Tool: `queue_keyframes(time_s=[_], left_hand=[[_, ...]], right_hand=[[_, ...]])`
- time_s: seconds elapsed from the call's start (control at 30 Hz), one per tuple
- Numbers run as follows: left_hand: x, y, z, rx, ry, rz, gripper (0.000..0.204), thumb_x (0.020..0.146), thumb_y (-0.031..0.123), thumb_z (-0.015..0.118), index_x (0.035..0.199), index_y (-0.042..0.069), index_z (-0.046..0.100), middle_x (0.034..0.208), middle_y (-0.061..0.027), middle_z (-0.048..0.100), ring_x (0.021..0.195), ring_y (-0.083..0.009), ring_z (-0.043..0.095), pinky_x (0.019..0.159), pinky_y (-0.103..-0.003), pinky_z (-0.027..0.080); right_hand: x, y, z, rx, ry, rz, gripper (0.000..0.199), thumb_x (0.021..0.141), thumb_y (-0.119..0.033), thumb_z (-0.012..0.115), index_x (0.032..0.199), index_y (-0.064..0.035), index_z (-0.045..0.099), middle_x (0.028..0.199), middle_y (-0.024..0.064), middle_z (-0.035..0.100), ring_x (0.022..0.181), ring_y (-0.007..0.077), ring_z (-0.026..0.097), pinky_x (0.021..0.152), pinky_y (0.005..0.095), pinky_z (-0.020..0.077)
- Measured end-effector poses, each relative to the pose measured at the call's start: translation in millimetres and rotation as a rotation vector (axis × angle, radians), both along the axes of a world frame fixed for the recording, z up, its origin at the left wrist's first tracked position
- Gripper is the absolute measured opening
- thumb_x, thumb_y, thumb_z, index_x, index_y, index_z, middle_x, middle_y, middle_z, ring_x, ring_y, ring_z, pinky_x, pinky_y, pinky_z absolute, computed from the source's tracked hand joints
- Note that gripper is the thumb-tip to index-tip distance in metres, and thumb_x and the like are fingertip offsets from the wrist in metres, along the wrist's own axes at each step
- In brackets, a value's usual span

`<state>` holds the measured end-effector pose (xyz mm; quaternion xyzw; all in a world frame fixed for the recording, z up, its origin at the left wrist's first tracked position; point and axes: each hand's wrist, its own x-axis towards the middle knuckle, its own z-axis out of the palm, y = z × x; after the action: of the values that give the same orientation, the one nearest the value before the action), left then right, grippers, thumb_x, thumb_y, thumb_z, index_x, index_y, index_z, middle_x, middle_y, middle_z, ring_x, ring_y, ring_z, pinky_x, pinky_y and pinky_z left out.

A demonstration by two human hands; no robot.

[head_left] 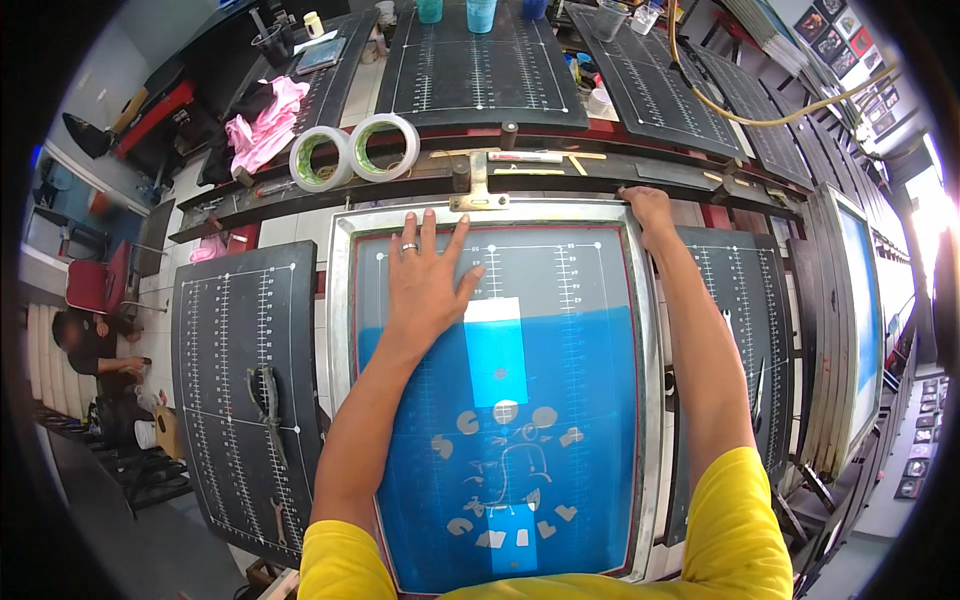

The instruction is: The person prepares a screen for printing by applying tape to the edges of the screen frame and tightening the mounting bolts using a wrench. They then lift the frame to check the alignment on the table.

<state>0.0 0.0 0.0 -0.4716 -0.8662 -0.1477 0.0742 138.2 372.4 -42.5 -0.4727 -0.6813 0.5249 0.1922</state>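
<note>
Along the lower edge, two yellow sleeves (735,520) frame one framed screen (590,370), which lies directly before the person, its blue mesh filling most of a single metal frame. Two pale rectangles (497,350) show at the blue mesh, one toward the middle and one near the person, with a cluster of small light shapes between and around them.

The left hand (430,285) lies palm down over the grey far part of the mesh, fingers spread apart, one ring (410,246) on it. The right hand (652,212) is at the frame's far right corner, fingers curled; I cannot tell whether they clamp it or merely rest there.

Two black ruled boards flank the screen: the left board (205,340) carries one pair of pliers (266,410) and one wrench (279,522); the right board (755,280) bears slim tools, partly hidden by the arm.

Just past the frame sits one metal bracket (480,185), with two tape rolls (387,173) side by side to its left. Beyond are one pink cloth (265,125), at least four more ruled boards (450,60), and three blue-to-green cups (481,15) at the top edge.
</note>
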Motion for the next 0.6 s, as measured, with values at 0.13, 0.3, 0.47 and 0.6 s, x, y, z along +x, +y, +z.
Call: queue_keyframes(time_s=[0.13, 0.3, 0.47, 0.6], left_hand=[[-3.5, -0.4, 2.4, 0.012, 0.037, 0.016, 0.064, 0.091, 0.042, 0.061, 0.149, 0.02, 0.043, 0.149, -0.0267, 0.037, 0.139, -0.0464, 0.031, 0.112, -0.058, 0.026], [-3.1, -6.8, 0.3, 0.05, 0.025, 0.008, 0.063, 0.092, 0.043, 0.059, 0.148, 0.02, 0.043, 0.149, -0.0277, 0.036, 0.139, -0.0466, 0.031, 0.112, -0.059, 0.025], [-2.7, -9.7, -0.9, 0.082, 0.041, -0.012, 0.06, 0.092, 0.044, 0.058, 0.142, 0.013, 0.05, 0.147, -0.0283, 0.039, 0.138, -0.0485, 0.032, 0.11, -0.06, 0.025], [-3.0, -5.5, 3.0, 0.124, -0.017, -0.041, 0.055, 0.091, 0.042, 0.061, 0.135, 0.01, 0.056, 0.144, -0.0291, 0.041, 0.136, -0.0503, 0.033, 0.109, -0.061, 0.026]], right_hand=[[-7.3, -40.7, 55.3, 0.447, -0.343, 0.052, 0.013, 0.086, -0.014, 0.069, 0.087, -0.002, 0.074, 0.084, 0.0182, 0.071, 0.077, 0.034, 0.065, 0.082, 0.041, 0.0505], [-17.2, -143.2, 69.6, 1.078, 0.088, 0.411, 0.016, 0.081, -0.006, 0.067, 0.096, -0.0025, 0.069, 0.101, 0.0123, 0.066, 0.096, 0.0319, 0.062, 0.081, 0.0407, 0.0524], [-87.7, -216.8, 92.6, 1.111, 0.283, 0.764, 0.011, 0.08, -0.009, 0.069, 0.089, -0.0036, 0.068, 0.091, 0.0095, 0.064, 0.091, 0.0293, 0.063, 0.08, 0.04, 0.0518], [-127.0, -219.3, 90.2, 1.126, 0.034, 0.922, 0.011, 0.08, -0.012, 0.067, 0.088, -0.0052, 0.069, 0.087, 0.0093, 0.064, 0.09, 0.0282, 0.062, 0.076, 0.039, 0.0522]])
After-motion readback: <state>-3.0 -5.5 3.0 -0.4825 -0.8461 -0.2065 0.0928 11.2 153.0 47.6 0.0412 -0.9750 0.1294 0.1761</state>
